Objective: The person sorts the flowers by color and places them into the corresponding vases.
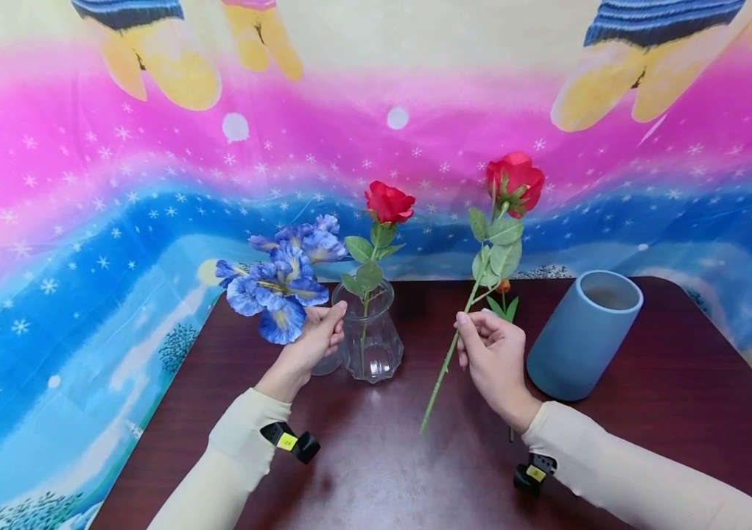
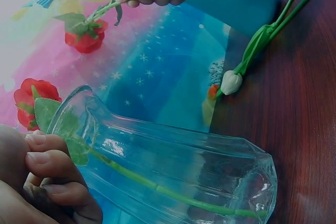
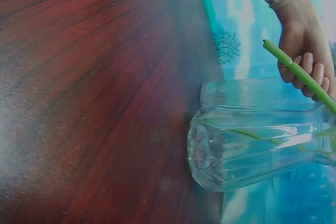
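My right hand (image 1: 496,361) pinches the green stem of a red artificial rose (image 1: 515,184) held upright above the table, its lower end free in the air. A second red rose (image 1: 389,202) stands in the clear glass vase (image 1: 376,353), its stem showing through the glass. My left hand (image 1: 309,342) is beside this vase's neck, thumb tip by the rim, fingers curled; whether it grips the rim cannot be made out. Blue irises (image 1: 283,280) rise behind the left hand. Another clear glass piece (image 3: 236,93) is next to the vase, partly hidden.
A blue-grey vase (image 1: 584,338) stands to the right of the right hand. Behind that hand lie a white tulip (image 2: 231,82) and an orange flower (image 2: 212,92) on the dark wooden table (image 1: 376,471). A printed cloth (image 1: 376,140) hangs along the back.
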`<state>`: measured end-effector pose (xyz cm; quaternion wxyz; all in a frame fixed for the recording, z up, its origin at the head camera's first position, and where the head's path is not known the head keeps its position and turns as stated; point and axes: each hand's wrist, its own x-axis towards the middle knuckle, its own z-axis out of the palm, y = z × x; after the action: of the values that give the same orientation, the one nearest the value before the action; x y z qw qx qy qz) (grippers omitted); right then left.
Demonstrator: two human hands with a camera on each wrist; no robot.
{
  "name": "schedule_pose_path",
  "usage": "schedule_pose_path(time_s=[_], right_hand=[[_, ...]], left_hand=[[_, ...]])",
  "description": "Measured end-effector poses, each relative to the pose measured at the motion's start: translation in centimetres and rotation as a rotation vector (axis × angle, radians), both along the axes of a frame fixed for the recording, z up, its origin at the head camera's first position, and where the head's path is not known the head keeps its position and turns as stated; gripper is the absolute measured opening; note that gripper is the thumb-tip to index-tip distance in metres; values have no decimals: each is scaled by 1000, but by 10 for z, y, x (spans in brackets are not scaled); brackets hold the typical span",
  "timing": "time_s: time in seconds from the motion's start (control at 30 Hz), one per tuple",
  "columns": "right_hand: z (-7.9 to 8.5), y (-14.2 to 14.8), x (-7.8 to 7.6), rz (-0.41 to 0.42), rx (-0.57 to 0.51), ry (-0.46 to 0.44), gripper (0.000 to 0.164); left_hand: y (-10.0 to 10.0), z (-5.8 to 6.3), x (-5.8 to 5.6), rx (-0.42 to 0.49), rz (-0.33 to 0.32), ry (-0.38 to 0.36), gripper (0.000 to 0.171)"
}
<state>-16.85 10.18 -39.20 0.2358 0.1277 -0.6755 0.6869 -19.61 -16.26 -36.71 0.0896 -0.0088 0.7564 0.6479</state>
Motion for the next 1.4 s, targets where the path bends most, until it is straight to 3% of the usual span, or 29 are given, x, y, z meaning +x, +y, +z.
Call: schedule_pose_path(time_s=[0.9,1.4], right_hand=[[42,-6,-16,25,-132,197,23],[68,-8,-27,-5,-147,298,16]], left_hand=[[0,-1,0,24,11,3,47],[-1,0,0,17,-2,8,48]])
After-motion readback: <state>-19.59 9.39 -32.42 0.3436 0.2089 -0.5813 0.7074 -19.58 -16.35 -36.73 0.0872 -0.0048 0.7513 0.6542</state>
